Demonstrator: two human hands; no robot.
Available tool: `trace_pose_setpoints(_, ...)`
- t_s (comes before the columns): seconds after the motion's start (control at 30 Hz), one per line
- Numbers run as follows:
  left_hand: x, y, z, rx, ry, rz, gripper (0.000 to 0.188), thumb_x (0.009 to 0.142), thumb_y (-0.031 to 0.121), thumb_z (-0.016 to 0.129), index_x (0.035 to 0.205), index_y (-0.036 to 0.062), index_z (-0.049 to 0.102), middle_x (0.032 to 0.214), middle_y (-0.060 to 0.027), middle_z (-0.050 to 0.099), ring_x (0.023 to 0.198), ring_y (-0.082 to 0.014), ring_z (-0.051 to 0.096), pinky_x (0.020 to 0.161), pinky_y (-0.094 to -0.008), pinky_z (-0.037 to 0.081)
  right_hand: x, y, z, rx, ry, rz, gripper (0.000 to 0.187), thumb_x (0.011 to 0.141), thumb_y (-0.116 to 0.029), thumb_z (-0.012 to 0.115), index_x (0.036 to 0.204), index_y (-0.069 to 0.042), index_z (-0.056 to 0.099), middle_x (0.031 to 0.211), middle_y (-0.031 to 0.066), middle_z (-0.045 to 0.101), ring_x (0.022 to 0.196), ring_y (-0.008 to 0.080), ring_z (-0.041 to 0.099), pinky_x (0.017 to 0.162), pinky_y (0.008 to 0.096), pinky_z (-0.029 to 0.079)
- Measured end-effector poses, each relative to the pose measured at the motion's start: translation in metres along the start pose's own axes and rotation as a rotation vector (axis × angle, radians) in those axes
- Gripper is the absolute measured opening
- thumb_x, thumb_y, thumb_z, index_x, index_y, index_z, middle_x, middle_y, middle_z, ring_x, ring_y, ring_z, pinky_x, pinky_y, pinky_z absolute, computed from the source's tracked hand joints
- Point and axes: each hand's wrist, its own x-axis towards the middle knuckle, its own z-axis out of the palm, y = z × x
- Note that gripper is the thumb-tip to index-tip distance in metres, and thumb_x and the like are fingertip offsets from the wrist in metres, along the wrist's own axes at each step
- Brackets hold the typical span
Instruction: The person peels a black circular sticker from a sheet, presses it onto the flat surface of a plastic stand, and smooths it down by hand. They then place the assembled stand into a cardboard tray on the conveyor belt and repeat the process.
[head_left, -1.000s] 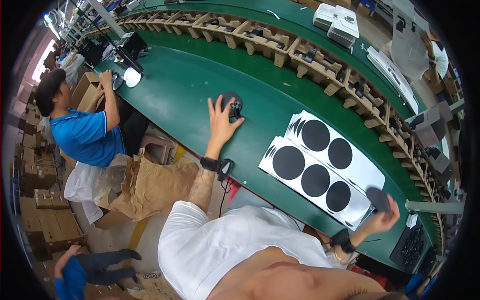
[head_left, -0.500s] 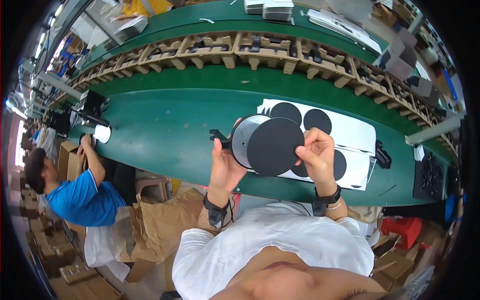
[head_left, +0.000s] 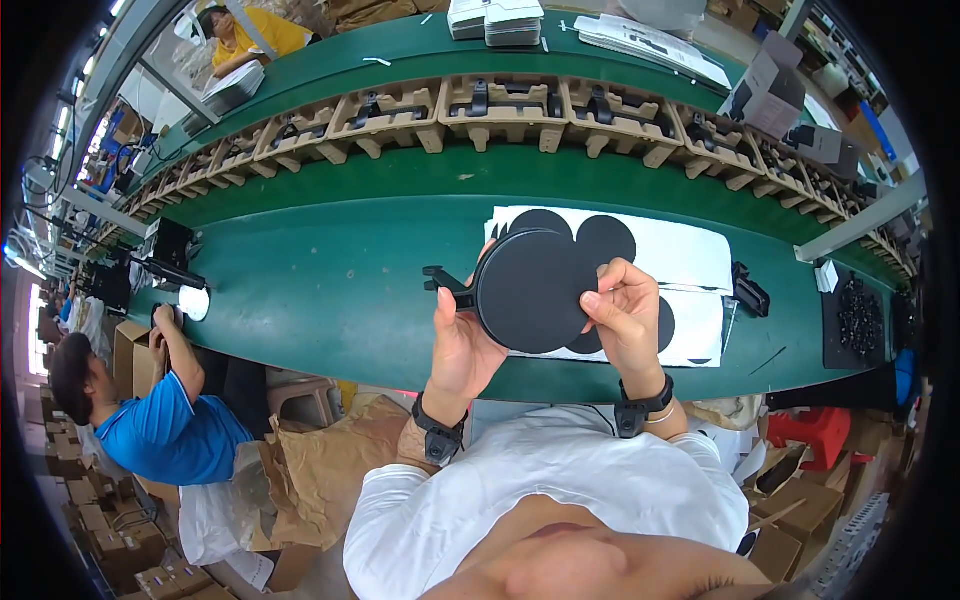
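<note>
My left hand (head_left: 464,352) is closed around a round black holder with a clip-like arm (head_left: 453,289) jutting out to the left. Over the holder's face lies a thin black disc (head_left: 532,292), covering nearly all of it. Pinched at the disc's right edge are the thumb and fingers of my right hand (head_left: 626,312). Whether the disc is stuck down or only resting there I cannot tell. Behind and under my hands are white sheets (head_left: 690,246) bearing several more black discs (head_left: 606,240).
A row of brown moulded trays (head_left: 505,112) with black parts runs along the bench's (head_left: 330,260) far side. A black part (head_left: 750,290) lies right of the sheets, and a dark tray of small parts (head_left: 855,322) farther right. A person in blue (head_left: 175,425) works at left, another in yellow (head_left: 262,35) beyond.
The black disc has moved left onto the holder, hiding the pale grey face that showed before. My right hand has shifted slightly left with it; my left hand still holds the holder.
</note>
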Motion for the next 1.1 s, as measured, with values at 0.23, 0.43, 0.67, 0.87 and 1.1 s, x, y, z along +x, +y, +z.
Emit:
trace_pose_setpoints(0.23,0.005,-0.012,0.004,0.069,-0.033,-0.011,0.076,0.091,0.064,0.033,0.148,0.0155,0.019,0.148,-0.0087,0.030,0.134,-0.0256,0.034,0.107,-0.0469,0.032,-0.001,-0.006,-0.016,-0.059,-0.006,-0.022,0.013,0.079,0.004,0.064,0.081,-0.003,0.052,0.071,0.0014,0.050,0.057,0.0061,0.055,0.047,0.0177,0.049)
trace_pose_setpoints(0.43,0.009,-0.025,0.012,0.124,-0.012,-0.004,0.080,0.089,0.068,0.030,0.148,0.0147,0.018,0.148,-0.0086,0.030,0.134,-0.0258,0.034,0.108,-0.0463,0.031,-0.005,-0.011,-0.031,-0.084,-0.003,-0.034,0.013,0.079,0.003,0.067,0.080,-0.001,0.055,0.076,0.0085,0.065,0.062,0.0097,0.062,0.053,0.0203,0.049)
trace_pose_setpoints(0.67,0.007,-0.014,-0.012,0.144,-0.116,0.090,0.080,0.085,0.025,0.064,0.146,0.0033,0.017,0.142,-0.0146,0.036,0.129,-0.0258,0.040,0.106,-0.0406,0.036,-0.002,0.002,-0.011,-0.125,0.041,-0.036,0.014,0.080,0.002,0.068,0.079,0.000,0.054,0.075,0.0095,0.065,0.062,0.0097,0.063,0.053,0.0200,0.049)
trace_pose_setpoints(0.87,0.007,-0.017,-0.009,0.140,0.024,0.100,0.085,0.074,0.002,0.066,0.145,-0.0019,0.019,0.138,-0.0157,0.040,0.127,-0.0246,0.043,0.105,-0.0392,0.037,0.001,-0.001,-0.012,-0.200,0.068,-0.013,0.014,0.079,0.000,0.070,0.079,0.001,0.056,0.072,0.0096,0.065,0.059,0.0102,0.062,0.052,0.0198,0.048)
trace_pose_setpoints(1.1,0.007,-0.019,-0.014,0.534,0.018,0.210,0.082,0.074,-0.002,0.066,0.143,-0.0056,0.021,0.136,-0.0163,0.042,0.127,-0.0231,0.043,0.105,-0.0385,0.036,0.020,0.001,-0.011,-0.533,0.114,0.050,0.024,0.072,-0.009,0.079,0.075,0.002,0.058,0.067,0.0075,0.064,0.055,0.0102,0.063,0.051,0.0200,0.051)
